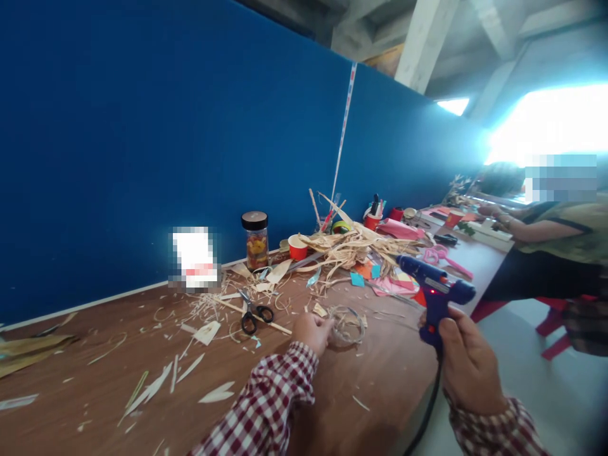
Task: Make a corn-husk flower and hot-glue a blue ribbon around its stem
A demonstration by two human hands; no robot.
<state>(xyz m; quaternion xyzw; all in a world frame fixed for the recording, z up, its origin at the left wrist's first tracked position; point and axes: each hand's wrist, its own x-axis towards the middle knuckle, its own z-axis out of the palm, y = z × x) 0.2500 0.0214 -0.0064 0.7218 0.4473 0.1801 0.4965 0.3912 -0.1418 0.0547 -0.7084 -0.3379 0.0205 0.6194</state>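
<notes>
My right hand (468,364) grips the handle of a blue hot glue gun (434,285), its nozzle pointing left and a red light lit on its side; a black cord runs down from it. A small ring of woven straw (348,324) sits on the brown table (142,354), and my left hand (311,332) holds it by its left edge. Both sleeves are red-and-white checked. Black-handled scissors (251,313) lie just left of my left hand.
Straw strips and shavings litter the table. A pile of straw (351,244), red cups (297,247), a jar with a black lid (256,240) and pink paper (399,229) stand along the blue wall (142,139). Another person (546,240) sits at the far right.
</notes>
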